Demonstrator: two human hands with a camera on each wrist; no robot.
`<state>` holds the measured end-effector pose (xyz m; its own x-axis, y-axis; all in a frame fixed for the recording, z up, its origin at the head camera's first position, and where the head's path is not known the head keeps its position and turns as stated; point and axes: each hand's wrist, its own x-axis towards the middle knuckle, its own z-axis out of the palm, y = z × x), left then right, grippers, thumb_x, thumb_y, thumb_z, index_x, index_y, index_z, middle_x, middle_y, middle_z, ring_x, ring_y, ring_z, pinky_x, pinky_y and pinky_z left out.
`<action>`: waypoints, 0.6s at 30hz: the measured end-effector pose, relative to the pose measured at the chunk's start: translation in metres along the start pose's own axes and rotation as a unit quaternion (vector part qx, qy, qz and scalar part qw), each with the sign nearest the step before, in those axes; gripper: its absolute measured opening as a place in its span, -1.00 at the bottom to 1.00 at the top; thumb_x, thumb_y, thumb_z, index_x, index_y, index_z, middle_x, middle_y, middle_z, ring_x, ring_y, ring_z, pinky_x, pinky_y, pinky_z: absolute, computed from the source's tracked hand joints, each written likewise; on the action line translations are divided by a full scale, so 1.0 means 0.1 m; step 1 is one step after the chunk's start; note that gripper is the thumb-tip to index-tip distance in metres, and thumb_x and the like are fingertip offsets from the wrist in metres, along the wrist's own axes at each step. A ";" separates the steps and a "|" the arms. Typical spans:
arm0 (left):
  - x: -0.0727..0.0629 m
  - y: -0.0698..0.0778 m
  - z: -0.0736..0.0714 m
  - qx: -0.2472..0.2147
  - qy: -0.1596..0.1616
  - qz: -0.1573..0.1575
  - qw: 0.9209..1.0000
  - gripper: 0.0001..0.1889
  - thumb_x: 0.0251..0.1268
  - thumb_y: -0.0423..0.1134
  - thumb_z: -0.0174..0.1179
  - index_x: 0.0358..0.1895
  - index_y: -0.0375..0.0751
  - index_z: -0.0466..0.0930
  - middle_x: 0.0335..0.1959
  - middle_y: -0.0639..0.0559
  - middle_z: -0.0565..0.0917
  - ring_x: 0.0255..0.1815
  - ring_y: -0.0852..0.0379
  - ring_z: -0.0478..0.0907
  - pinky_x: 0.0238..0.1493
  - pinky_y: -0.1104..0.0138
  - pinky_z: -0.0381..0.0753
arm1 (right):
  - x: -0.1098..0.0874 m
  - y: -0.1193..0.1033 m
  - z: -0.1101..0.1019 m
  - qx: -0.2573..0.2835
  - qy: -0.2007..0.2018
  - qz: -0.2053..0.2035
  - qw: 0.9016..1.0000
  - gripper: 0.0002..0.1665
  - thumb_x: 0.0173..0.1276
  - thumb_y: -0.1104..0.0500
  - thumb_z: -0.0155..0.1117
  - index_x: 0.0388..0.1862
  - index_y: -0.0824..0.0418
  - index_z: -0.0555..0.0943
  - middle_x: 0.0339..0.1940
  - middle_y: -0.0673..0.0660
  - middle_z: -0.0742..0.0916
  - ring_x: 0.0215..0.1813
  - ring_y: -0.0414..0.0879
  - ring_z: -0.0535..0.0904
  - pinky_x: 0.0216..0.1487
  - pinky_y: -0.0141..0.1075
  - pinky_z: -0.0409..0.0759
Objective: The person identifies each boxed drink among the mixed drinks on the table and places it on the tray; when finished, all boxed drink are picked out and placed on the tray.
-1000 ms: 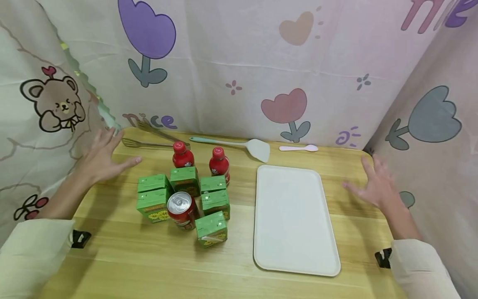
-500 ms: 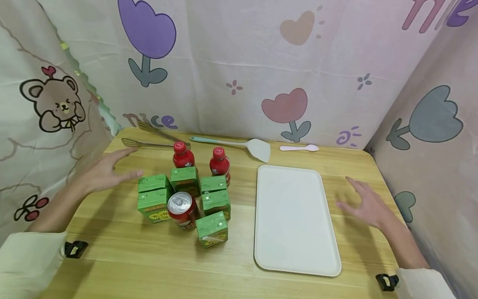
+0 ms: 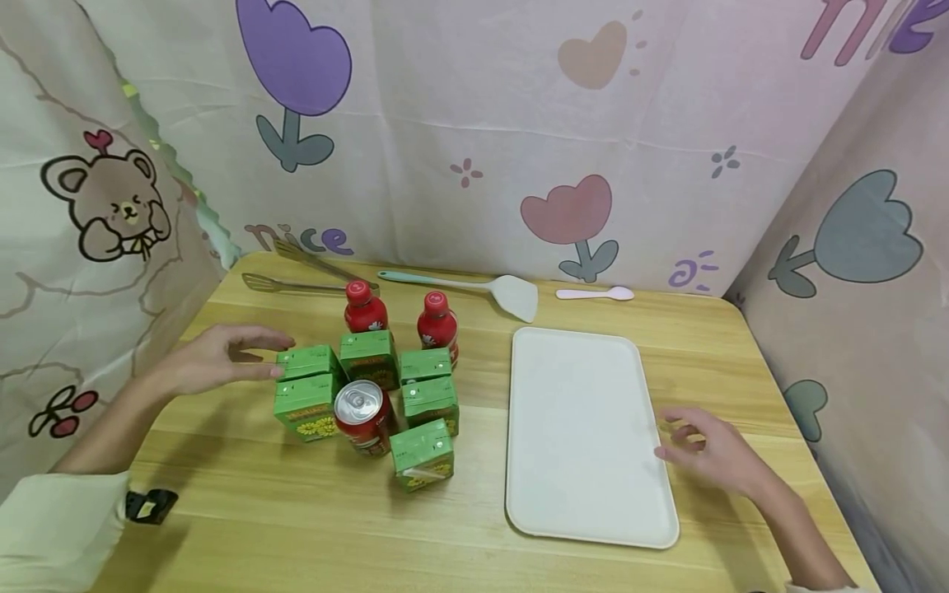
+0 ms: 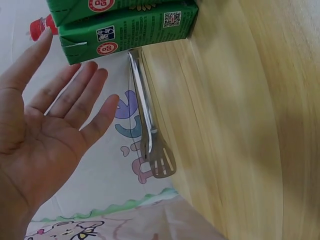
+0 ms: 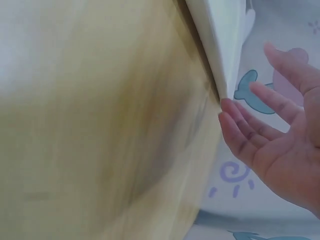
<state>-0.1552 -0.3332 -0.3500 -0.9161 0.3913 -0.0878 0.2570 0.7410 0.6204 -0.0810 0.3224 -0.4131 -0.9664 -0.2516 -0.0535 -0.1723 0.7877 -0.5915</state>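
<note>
My left hand reaches the far-left green drink cartons, its thumb tip overlapping a carton edge in the head view. In the left wrist view the palm faces the camera, fingers loosely spread and holding nothing. My right hand is beside the long right edge of the white tray, fingertips right at the rim and lightly bent. Its palm holds nothing in the right wrist view. A red soda can stands among the cartons. Another green carton sits at the front of the group.
Two red bottles stand behind the cartons. Metal tongs, a white spatula with a green handle and a small pink spoon lie along the back of the wooden table. Printed cloth encloses the back and sides.
My left hand has come down and right to the left cartons. My right hand has dropped toward the person and left, to the tray's right edge. The objects have stayed put.
</note>
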 end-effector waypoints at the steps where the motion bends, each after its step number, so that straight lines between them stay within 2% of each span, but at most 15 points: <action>1: 0.00 0.00 0.00 -0.009 -0.005 -0.003 1.000 -0.54 0.21 -0.12 0.28 0.15 -0.20 0.52 0.10 -0.22 0.62 -0.02 0.46 0.51 -0.07 0.41 0.58 | -0.02 0.00 0.02 0.008 -0.001 -0.001 1.000 -0.40 0.14 0.03 0.44 0.10 0.27 0.53 0.02 0.26 0.65 -0.12 -0.05 0.63 -0.20 -0.28 0.68; 3: 0.00 -0.01 0.01 -0.022 -0.012 -0.007 1.000 -0.54 0.22 -0.12 0.28 0.15 -0.22 0.52 0.09 -0.24 0.62 -0.05 0.52 0.49 -0.11 0.48 0.57 | -0.05 0.01 0.05 0.030 -0.006 -0.013 0.999 -0.47 0.13 0.08 0.45 0.04 0.26 0.55 -0.05 0.22 0.66 -0.18 -0.16 0.61 -0.25 -0.35 0.66; 7: 0.00 -0.02 0.03 -0.042 -0.019 -0.001 0.999 -0.53 0.21 -0.17 0.29 0.15 -0.29 0.50 0.07 -0.28 0.62 -0.07 0.48 0.54 -0.13 0.49 0.60 | -0.14 0.03 0.11 0.059 -0.014 -0.024 0.998 -0.56 0.11 0.11 0.46 -0.04 0.21 0.57 -0.17 0.12 0.64 -0.28 -0.34 0.53 -0.31 -0.43 0.61; 11: 0.01 -0.02 0.05 -0.052 -0.019 0.010 0.998 -0.53 0.20 -0.20 0.29 0.15 -0.32 0.49 0.05 -0.28 0.63 -0.08 0.49 0.54 -0.12 0.49 0.61 | -0.23 0.06 0.18 0.069 -0.023 -0.028 0.997 -0.59 0.10 0.13 0.46 -0.08 0.18 0.58 -0.30 0.04 0.62 -0.35 -0.37 0.51 -0.35 -0.45 0.57; 18: -0.01 -0.01 0.03 -0.041 -0.012 0.004 0.999 -0.56 0.23 -0.18 0.27 0.14 -0.28 0.52 0.03 -0.29 0.64 -0.09 0.47 0.56 -0.13 0.49 0.59 | -0.31 0.09 0.24 0.100 -0.052 -0.023 0.993 -0.60 0.08 0.18 0.47 -0.11 0.24 0.56 -0.46 -0.01 0.57 -0.43 -0.35 0.46 -0.48 -0.44 0.51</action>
<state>-0.1537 -0.3321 -0.3530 -0.9064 0.4102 -0.1009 0.2368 0.6911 0.6829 -0.0484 0.3234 -0.4358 -0.9317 -0.3496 -0.0982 -0.1654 0.6493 -0.7423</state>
